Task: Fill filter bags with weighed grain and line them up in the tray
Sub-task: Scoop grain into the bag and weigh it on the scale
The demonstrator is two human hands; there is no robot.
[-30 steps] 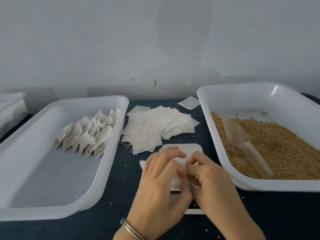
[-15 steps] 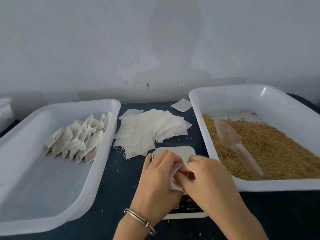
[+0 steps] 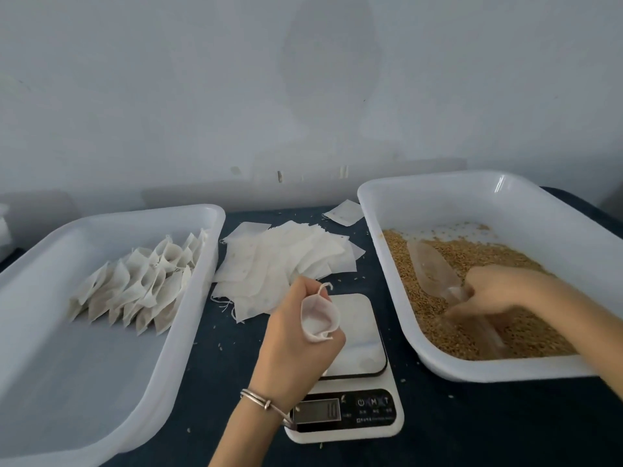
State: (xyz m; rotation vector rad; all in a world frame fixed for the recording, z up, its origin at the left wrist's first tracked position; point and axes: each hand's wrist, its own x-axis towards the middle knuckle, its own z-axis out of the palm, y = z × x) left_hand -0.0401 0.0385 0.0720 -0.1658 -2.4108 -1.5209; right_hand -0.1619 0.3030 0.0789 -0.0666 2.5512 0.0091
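The hands have split: the left hand now pinches the filter bag open above the scale, while the right hand has reached into the grain tray, fingers closing round the scoop. Filling looks next.

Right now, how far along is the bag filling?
Done: a row of filled white filter bags lines the left white plastic tray. In hand: left hand holds an open empty bag; right hand reaches the clear scoop. Left: the flat bag pile.
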